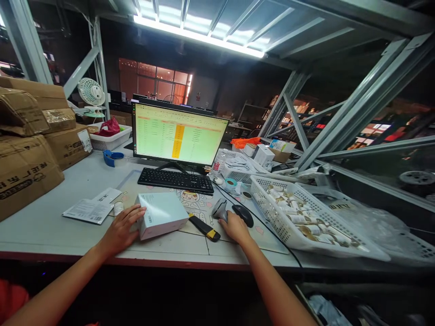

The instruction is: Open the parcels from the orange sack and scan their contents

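Observation:
My left hand [121, 228] rests on the desk with its fingers against the left side of a white box [162, 213], holding it. My right hand [235, 226] is closed round the handle of a grey barcode scanner [219, 208], right beside a black mouse [244, 214]. A black and yellow utility knife [205, 227] lies between the box and the scanner. Just left of the box are a small white bottle [118, 208] and printed paper slips [89, 210].
A black keyboard [176, 179] and a lit monitor [177, 135] stand behind the box. A white basket [299, 237] of small bottles sits to the right. Cardboard cartons [25, 167] are stacked at the left. A blue tape dispenser [112, 157] and metal rack struts [356, 99] are nearby.

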Demonstrator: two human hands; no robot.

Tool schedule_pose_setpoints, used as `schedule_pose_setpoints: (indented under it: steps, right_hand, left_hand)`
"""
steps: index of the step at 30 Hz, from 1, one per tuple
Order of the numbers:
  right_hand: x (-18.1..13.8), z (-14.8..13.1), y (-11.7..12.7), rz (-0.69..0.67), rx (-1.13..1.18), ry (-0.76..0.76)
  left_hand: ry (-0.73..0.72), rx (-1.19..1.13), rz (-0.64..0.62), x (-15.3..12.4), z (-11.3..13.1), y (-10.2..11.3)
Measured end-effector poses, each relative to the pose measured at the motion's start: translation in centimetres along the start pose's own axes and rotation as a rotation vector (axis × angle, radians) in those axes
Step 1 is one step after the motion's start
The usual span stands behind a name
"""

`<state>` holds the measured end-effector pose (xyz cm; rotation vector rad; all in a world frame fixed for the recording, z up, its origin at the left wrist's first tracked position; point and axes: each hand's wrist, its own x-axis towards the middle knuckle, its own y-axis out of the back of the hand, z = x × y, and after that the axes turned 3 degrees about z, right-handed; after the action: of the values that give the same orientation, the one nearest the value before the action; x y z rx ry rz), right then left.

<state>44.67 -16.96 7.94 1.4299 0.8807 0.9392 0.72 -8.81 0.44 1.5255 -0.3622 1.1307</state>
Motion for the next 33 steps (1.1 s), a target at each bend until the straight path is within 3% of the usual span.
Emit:
schedule_pose_setpoints:
  steps: [10,15,20,23,25,28,33]
  right_hand:
    - [0.2,0.4,0.2,-0.024,0.096,0.011]
    - [-0.5,0.4,4.9,-0.080,0.282,0.180]
    - [-1.9,-3.3,12.0,-0.488,0.694,0.576]
    - [-2.3,-7.0,13.9,-0.743,0.704,0.669]
    - [-2.3,-9.3,14.0,-0.839,0.685,0.752]
    - [-2.2,-11.2,13.6,-0.828,0.667,0.889]
    - [-1.6,-10.2,12.5,-0.767,0.654,0.840]
  left_hand:
    - [0.162,0.044,-0.188,0.4,0.7,0.2]
    - [0.236,0.018,-0.272,0.7,1.1,0.1]
    - [0.261,-0.057,-0.283,0.7,1.1,0.0]
    - [0.256,-0.064,-0.265,0.5,0.9,-0.1]
    - [0.241,-0.060,-0.250,0.4,0.8,-0.2]
    - [0.230,-0.053,-0.231,0.5,0.9,-0.3]
    - [0.234,-0.038,-0.228,1.1,1.4,0.2]
